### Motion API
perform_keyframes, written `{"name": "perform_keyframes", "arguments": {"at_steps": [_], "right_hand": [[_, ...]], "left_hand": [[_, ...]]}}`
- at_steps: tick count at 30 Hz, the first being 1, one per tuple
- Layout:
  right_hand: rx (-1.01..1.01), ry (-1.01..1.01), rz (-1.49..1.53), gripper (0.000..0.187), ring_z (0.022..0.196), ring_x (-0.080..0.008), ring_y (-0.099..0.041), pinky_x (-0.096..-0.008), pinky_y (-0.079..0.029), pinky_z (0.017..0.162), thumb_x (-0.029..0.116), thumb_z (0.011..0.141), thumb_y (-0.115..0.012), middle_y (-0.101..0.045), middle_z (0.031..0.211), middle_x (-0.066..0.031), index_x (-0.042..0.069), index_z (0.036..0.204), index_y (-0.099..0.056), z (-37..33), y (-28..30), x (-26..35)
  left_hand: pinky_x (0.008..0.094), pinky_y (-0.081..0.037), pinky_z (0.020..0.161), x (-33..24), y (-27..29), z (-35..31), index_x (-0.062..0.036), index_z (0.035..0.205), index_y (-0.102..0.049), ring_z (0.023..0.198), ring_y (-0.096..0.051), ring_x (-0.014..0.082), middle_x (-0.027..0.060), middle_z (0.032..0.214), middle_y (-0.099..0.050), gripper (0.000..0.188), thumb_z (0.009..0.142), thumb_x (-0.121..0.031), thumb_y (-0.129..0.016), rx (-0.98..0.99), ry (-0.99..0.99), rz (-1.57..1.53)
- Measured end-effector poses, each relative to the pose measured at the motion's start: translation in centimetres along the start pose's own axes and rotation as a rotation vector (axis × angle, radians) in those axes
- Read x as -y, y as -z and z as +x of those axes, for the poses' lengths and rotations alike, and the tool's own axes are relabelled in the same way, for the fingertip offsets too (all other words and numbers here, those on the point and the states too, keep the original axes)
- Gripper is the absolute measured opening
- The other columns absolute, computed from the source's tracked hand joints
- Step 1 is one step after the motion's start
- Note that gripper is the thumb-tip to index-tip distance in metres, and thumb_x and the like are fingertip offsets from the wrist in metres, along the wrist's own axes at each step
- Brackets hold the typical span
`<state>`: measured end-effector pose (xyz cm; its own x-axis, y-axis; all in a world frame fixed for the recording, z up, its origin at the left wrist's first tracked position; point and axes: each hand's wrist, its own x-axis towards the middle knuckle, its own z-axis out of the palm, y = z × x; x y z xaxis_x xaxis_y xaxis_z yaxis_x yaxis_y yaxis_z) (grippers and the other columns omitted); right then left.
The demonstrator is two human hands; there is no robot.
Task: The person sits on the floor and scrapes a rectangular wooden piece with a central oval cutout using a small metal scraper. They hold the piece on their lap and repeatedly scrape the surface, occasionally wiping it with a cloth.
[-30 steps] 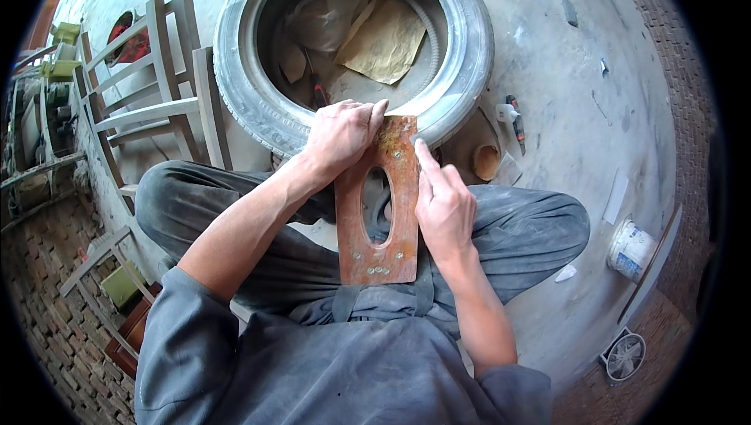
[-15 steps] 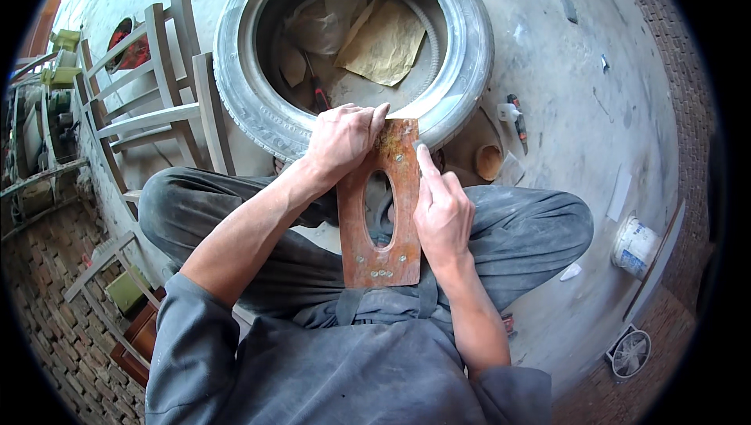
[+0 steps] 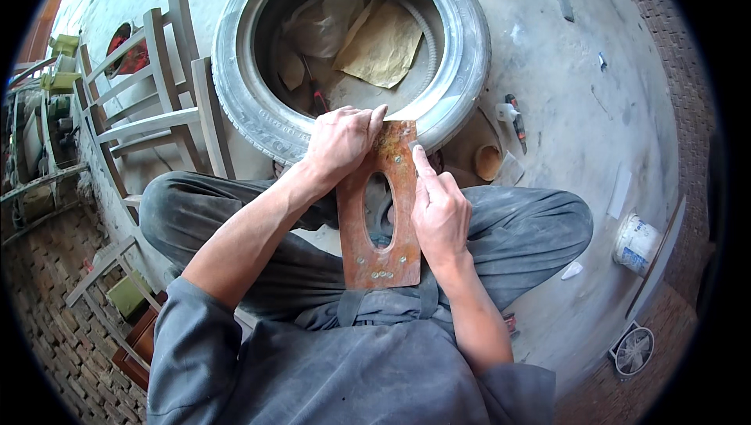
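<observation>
A reddish-brown wooden board (image 3: 357, 267) with a long oval hole and several screw heads lies between my thighs, its far end at the tyre's near rim. My left hand (image 3: 342, 142) is closed over the board's upper left edge, thumb toward the top corner. Along the opposite edge, my right hand (image 3: 440, 214) is closed with its index finger stretched forward. A small flat grey piece (image 3: 414, 145) shows under that fingertip, against the board's edge; its kind is unclear. The grey, dusty tyre (image 3: 468, 57) lies flat in front of me.
Inside the tyre are yellowish paper (image 3: 385, 43), a clear plastic bag (image 3: 327, 20) and a red-handled tool (image 3: 320, 101). Wooden chair frames (image 3: 160, 73) stand at left. To the right lie a black-and-orange tool (image 3: 516, 123), a round brown dish (image 3: 487, 161) and a white bucket (image 3: 637, 243).
My right hand and the grey piece have shifted very slightly along the board's edge. The left hand keeps its hold, and the view has moved a little.
</observation>
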<state>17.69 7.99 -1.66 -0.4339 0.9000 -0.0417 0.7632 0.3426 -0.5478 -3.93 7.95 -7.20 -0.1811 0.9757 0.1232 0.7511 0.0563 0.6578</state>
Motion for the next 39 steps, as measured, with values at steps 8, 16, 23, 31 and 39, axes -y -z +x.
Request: {"name": "perform_keyframes", "arguments": {"at_steps": [8,16,23,31,39], "right_hand": [[-0.133,-0.16,0.308,0.042,0.074,-0.0318,-0.072,-0.0426,-0.058,0.073,0.031,0.1,-0.078,-0.074,0.085,-0.018,-0.003,0.122,-0.068,6.5,0.0,-3.8],[0.301,-0.464,0.782,0.046,0.072,-0.01,-0.048,-0.0311,-0.045,0.068,0.047,0.097,-0.083,-0.056,0.077,0.0021,0.006,0.09,-0.064,4.5,-0.7,-3.6],[0.24,-0.504,0.863,0.037,0.068,-0.0061,-0.044,-0.0263,-0.04,0.063,0.037,0.098,-0.083,-0.051,0.074,0.0057,0.009,0.087,-0.061,3.3,-0.4,-2.6],[0.363,-0.653,0.947,0.035,0.051,-0.0014,-0.043,-0.0223,-0.031,0.042,0.04,0.095,-0.086,-0.052,0.07,0.0084,0.015,0.092,-0.061,3.3,0.3,-2.9],[0.202,-0.457,0.751,0.043,0.069,-0.008,-0.05,-0.0288,-0.046,0.064,0.039,0.092,-0.089,-0.057,0.075,0.0025,0.007,0.089,-0.061,5.7,-1.7,-2.5]], "left_hand": [[0.0506,-0.057,0.073,0.4,-0.2,0.2,0.0012,0.086,-0.074,0.08,-0.071,0.0437,0.0235,0.083,-0.072,0.041,0.111,-0.029,-0.06,0.027,0.025,0.016],[0.0483,-0.058,0.075,0.0,0.0,0.2,0.0011,0.087,-0.076,0.082,-0.072,0.0428,0.0224,0.085,-0.074,0.04,0.11,-0.028,-0.061,0.034,0.046,0.025],[0.0494,-0.058,0.075,-0.2,-0.1,0.2,0.0005,0.09,-0.077,0.082,-0.073,0.0425,0.0223,0.086,-0.075,0.038,0.11,-0.028,-0.061,0.013,0.041,0.04],[0.0501,-0.058,0.074,0.0,-0.1,0.2,-0.0011,0.085,-0.076,0.08,-0.073,0.0428,0.0232,0.082,-0.073,0.041,0.11,-0.03,-0.06,0.009,0.053,0.035],[0.0502,-0.057,0.075,0.1,-0.4,-0.1,-0.0014,0.084,-0.075,0.082,-0.072,0.0435,0.0246,0.082,-0.072,0.041,0.11,-0.03,-0.06,-0.027,0.073,0.018]]}}
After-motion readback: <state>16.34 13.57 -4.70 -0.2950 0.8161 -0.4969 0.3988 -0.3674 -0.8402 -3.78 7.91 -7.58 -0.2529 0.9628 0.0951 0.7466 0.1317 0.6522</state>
